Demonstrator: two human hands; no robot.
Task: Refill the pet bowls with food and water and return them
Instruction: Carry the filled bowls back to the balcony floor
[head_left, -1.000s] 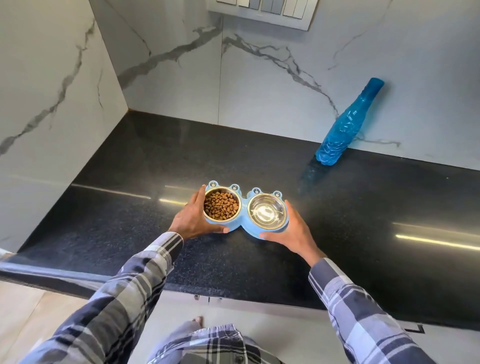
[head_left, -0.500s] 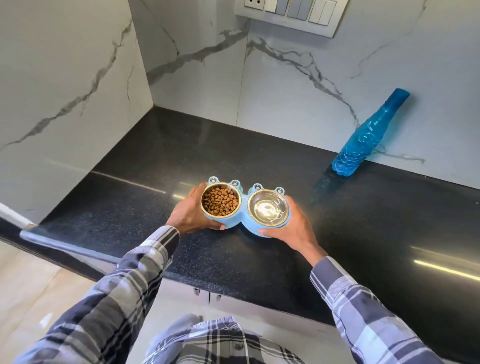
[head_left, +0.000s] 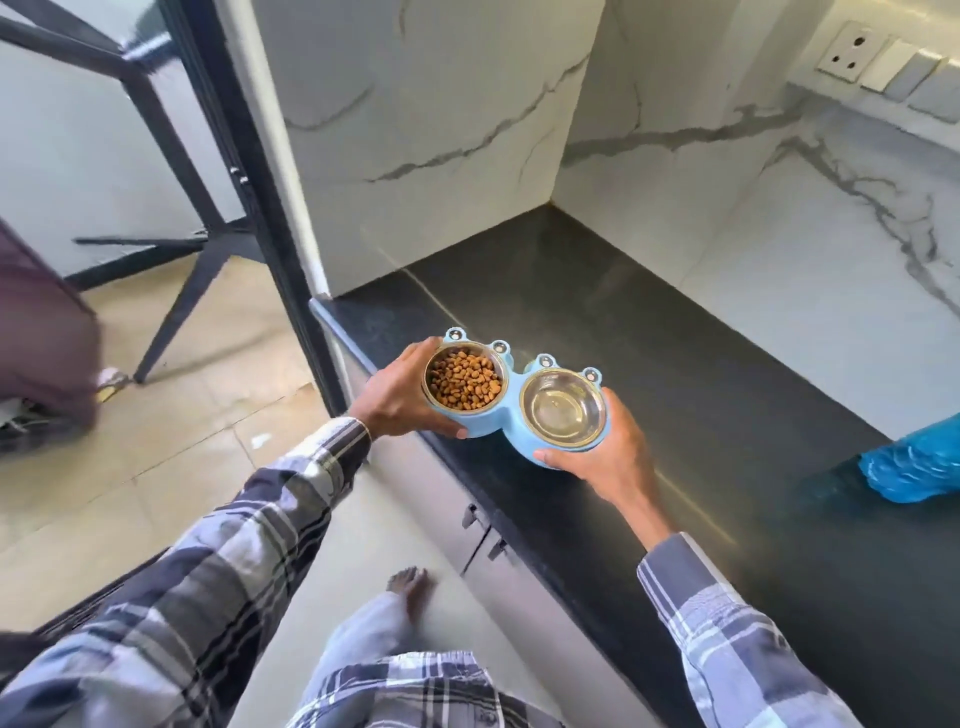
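Note:
A blue double pet bowl stand (head_left: 511, 415) is held in the air over the front edge of the black counter (head_left: 727, 395). Its left steel bowl (head_left: 465, 380) is full of brown kibble. The right steel bowl (head_left: 563, 408) looks shiny, with clear water in it. My left hand (head_left: 397, 395) grips the stand's left end, and my right hand (head_left: 608, 452) grips its right end from below.
A blue plastic bottle (head_left: 911, 470) lies at the right edge of the counter. White marble walls enclose the counter corner. A black door frame (head_left: 249, 171) stands to the left, with tiled floor (head_left: 171, 415) and black metal furniture legs beyond. Cabinet handles (head_left: 480, 525) sit under the counter.
Both hands have lifted the bowl stand off the counter and carried it left toward the counter's edge. My view has swung left, showing the doorway and floor.

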